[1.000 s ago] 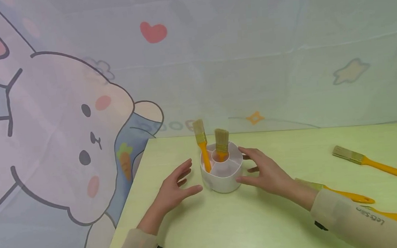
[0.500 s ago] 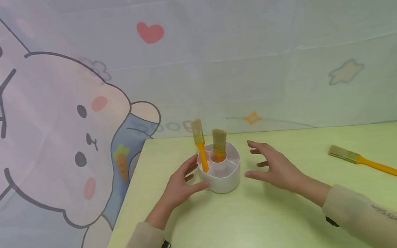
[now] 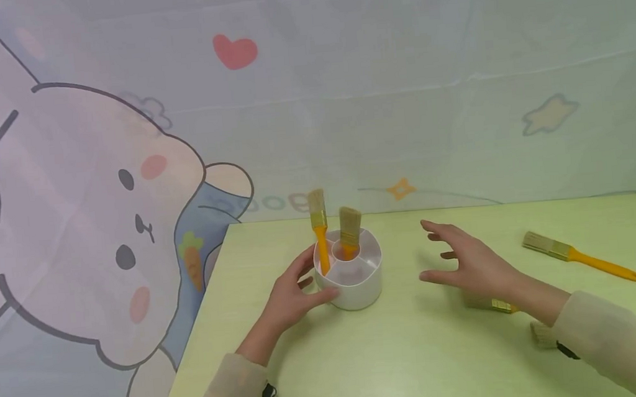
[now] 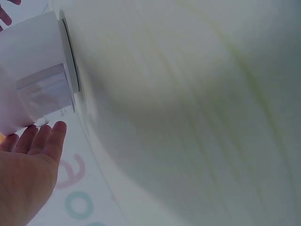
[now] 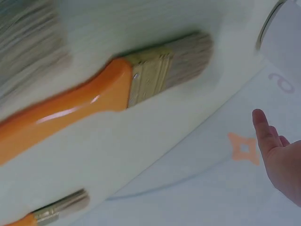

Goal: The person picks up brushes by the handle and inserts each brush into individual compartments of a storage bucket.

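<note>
A white round organizer with divided compartments stands upright on the table. One flat paintbrush leans in its left compartment, bristles up. Another, wider paintbrush stands bristles up in the round middle compartment. My left hand holds the organizer's left side, thumb at the front and fingers round the back; the left wrist view has the fingertips right at its wall. To the right, apart from the organizer, my right hand hovers over the table with fingers spread, holding nothing.
A paintbrush with a yellow-orange handle lies on the table at the right. Below my right forearm lie another paintbrush and a third brush, both partly hidden. A printed cloth hangs behind the table.
My left hand has moved right and taken hold of the organizer's side. My right hand has come away from the organizer and moved right, over the loose brushes.
</note>
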Tool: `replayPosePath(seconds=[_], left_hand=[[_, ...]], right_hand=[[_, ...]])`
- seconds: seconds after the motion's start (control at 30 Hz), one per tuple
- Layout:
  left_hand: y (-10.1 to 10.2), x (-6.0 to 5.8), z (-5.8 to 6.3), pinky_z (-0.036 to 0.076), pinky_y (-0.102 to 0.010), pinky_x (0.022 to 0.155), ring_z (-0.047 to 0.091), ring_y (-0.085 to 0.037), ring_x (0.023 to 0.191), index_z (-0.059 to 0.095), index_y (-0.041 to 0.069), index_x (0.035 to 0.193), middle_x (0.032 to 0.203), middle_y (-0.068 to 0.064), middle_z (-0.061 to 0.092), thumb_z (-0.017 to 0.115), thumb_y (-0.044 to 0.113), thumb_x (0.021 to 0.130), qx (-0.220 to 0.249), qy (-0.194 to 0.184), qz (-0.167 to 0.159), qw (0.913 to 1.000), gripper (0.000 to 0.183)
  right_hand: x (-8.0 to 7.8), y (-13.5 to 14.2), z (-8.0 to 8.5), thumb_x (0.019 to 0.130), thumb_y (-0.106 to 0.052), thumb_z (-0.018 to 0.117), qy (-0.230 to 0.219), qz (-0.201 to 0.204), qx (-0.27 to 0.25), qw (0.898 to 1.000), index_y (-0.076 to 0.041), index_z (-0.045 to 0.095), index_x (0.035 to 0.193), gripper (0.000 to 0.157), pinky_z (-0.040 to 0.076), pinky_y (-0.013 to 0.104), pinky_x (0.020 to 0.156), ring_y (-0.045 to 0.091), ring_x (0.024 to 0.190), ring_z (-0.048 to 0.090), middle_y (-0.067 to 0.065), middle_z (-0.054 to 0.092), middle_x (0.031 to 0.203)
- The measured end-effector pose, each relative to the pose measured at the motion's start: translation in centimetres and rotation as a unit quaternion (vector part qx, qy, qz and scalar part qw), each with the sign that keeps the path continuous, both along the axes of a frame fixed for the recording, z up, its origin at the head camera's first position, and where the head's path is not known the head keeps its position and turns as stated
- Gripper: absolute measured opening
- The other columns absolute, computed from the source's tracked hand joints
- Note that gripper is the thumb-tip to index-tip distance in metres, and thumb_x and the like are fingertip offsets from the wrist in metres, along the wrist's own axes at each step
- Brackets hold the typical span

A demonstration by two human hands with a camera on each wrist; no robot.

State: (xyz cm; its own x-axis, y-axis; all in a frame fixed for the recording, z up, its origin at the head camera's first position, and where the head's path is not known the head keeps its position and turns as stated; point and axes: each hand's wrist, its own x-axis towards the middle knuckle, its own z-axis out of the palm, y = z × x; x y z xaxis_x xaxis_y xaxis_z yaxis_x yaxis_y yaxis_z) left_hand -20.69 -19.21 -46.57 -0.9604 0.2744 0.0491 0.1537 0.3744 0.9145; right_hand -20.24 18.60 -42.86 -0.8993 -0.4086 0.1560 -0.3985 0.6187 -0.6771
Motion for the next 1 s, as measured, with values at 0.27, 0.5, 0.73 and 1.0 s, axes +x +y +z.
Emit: replayPosePath(seconds=[0.27,0.5,0.73,1.0], left_hand=[[0.1,-0.4,-0.1,0.046,-0.054,0.119,0.051,-0.027,0.148,0.041,0.027,0.165,0.161,-0.001,0.053,0.092,0.027,0.087,-0.007,0.003,0.001,1.0,0.093],[0.0,-0.6,-0.2,0.048,-0.051,0.119,0.052,-0.024,0.147,0.041,0.029,0.165,0.159,0.002,0.054,0.092,0.027,0.087,-0.012,0.004,0.003,0.9999,0.093],[-0.1,-0.6,-0.4,0.048,-0.052,0.118,0.051,-0.024,0.148,0.042,0.028,0.164,0.159,0.001,0.054,0.093,0.025,0.087,0.004,0.004,-0.001,1.0,0.092],[-0.1,-0.5,-0.7,0.048,-0.051,0.118,0.05,-0.025,0.148,0.042,0.026,0.164,0.16,0.0,0.053,0.092,0.022,0.087,0.022,0.003,-0.004,0.9998,0.092]], right_hand=[[0.6,3.4,1.2,0.092,-0.051,0.083,0.025,0.002,0.083,0.996,-0.007,0.036,0.166,0.098,0.05,0.066,0.108,0.049,0.136,0.056,0.021,0.043,0.164],[1.3,6.6,1.3,0.091,-0.053,0.083,0.039,0.016,0.152,0.987,-0.007,0.04,0.164,0.097,0.045,0.073,0.109,0.052,0.146,0.042,0.023,0.043,0.164],[2.2,8.8,0.7,0.089,-0.051,0.086,0.045,0.02,0.186,0.981,-0.003,0.044,0.161,0.096,0.046,0.074,0.106,0.054,0.14,0.048,0.025,0.047,0.161],[3.7,10.6,-0.4,0.09,-0.057,0.082,0.034,-0.001,0.224,0.974,-0.008,0.051,0.158,0.09,0.056,0.067,0.098,0.051,0.136,0.054,0.021,0.052,0.157]])
